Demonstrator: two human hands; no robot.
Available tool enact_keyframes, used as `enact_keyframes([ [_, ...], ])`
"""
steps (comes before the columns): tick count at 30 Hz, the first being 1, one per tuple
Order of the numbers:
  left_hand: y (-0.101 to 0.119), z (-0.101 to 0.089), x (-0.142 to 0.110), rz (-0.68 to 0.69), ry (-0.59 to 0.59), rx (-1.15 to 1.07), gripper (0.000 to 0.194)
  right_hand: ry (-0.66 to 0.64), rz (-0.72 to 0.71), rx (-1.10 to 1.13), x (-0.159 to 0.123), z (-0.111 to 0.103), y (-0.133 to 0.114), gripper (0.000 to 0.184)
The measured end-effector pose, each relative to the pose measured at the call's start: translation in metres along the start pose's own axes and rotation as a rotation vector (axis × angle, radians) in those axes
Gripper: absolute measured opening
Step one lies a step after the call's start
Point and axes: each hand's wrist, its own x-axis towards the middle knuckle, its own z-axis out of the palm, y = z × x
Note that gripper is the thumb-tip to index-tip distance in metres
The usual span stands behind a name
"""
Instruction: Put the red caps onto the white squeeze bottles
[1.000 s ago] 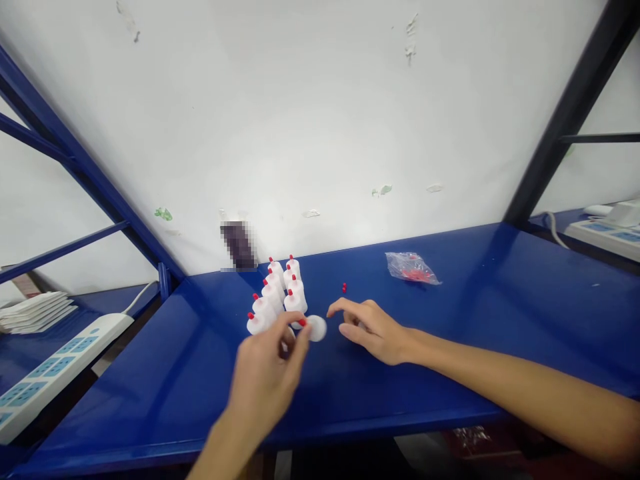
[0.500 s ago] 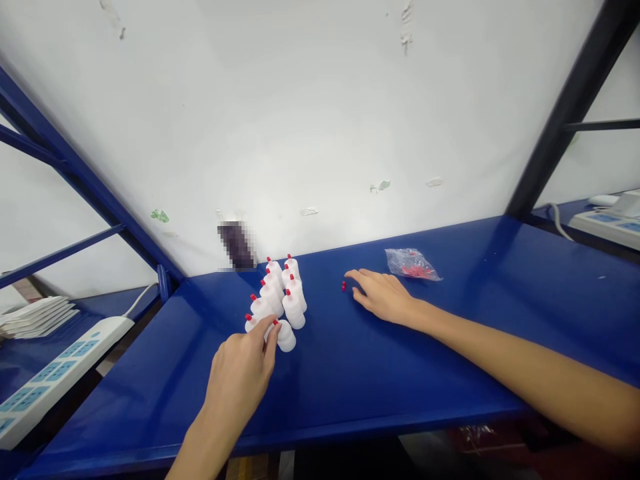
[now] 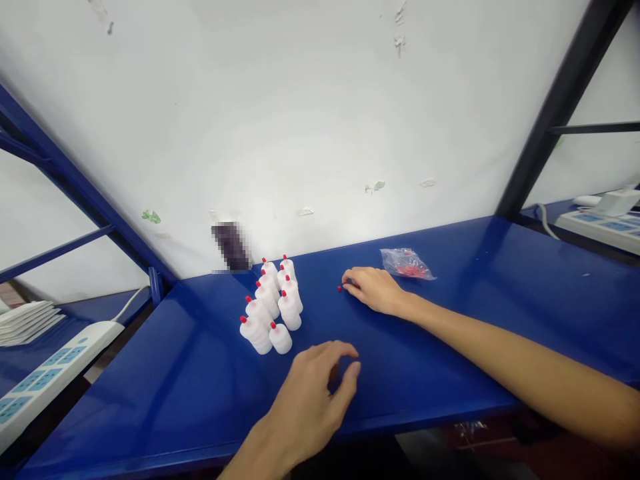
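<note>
Several small white bottles [image 3: 281, 339] with red caps stand in two rows on the blue table. My left hand [image 3: 320, 390] hovers over the table to the right of the nearest bottle, thumb and forefinger apart with nothing between them. Farther right, my right hand [image 3: 374, 288] rests by the tabletop, its thumb and forefinger pinched on a small red cap [image 3: 344, 285], mostly hidden by the fingertips. Another loose red cap [image 3: 339, 289] lies just left of those fingertips.
A clear plastic bag [image 3: 409, 265] with red caps lies behind my right hand. A blurred dark object [image 3: 231, 247] leans at the wall behind the bottles. Power strips [image 3: 57, 373] are at the left and right, with a stack of white items [image 3: 27, 320] at far left.
My left hand has let go of the nearest bottle's red cap and moved right, towards me. My right thumb and forefinger have closed on one of the loose red caps.
</note>
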Motion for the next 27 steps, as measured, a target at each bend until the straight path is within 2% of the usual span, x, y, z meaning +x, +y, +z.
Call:
enact_keyframes([
  [1,-0.002,0.003,0.009,0.006,-0.016,-0.029,0.016,0.035,0.009,0.08,-0.001,-0.003,-0.001,0.017],
  [3,-0.009,0.007,0.027,0.004,0.015,-0.117,0.016,0.05,0.024,0.383,-0.003,-0.008,-0.002,0.019],
  [5,-0.015,0.012,0.046,-0.01,0.073,-0.239,0.018,-0.052,0.03,0.778,-0.005,-0.011,0.0,0.022],
  [7,-0.02,0.019,0.063,0.008,0.092,-0.334,0.024,-0.222,0.039,1.087,-0.005,-0.012,0.003,0.023],
  [10,-0.027,0.032,0.081,0.063,0.147,-0.379,0.032,-0.381,0.03,1.35,-0.005,-0.009,0.009,0.022],
  [12,-0.031,0.041,0.088,0.085,0.208,-0.38,0.03,-0.414,0.024,1.436,-0.006,-0.006,0.01,0.022],
  [15,-0.038,0.052,0.093,0.071,0.301,-0.451,0.025,-0.386,0.06,1.502,-0.008,-0.004,0.006,0.021],
  [20,-0.043,0.054,0.092,-0.009,0.451,-0.578,0.022,-0.311,0.106,1.536,-0.011,-0.002,-0.006,0.028],
  [22,-0.043,0.052,0.092,-0.026,0.446,-0.566,0.022,-0.312,0.083,1.519,-0.012,0.001,-0.008,0.029],
  [27,-0.045,0.05,0.09,-0.067,0.32,-0.483,0.018,-0.322,0.013,1.364,-0.018,-0.001,-0.009,0.033],
])
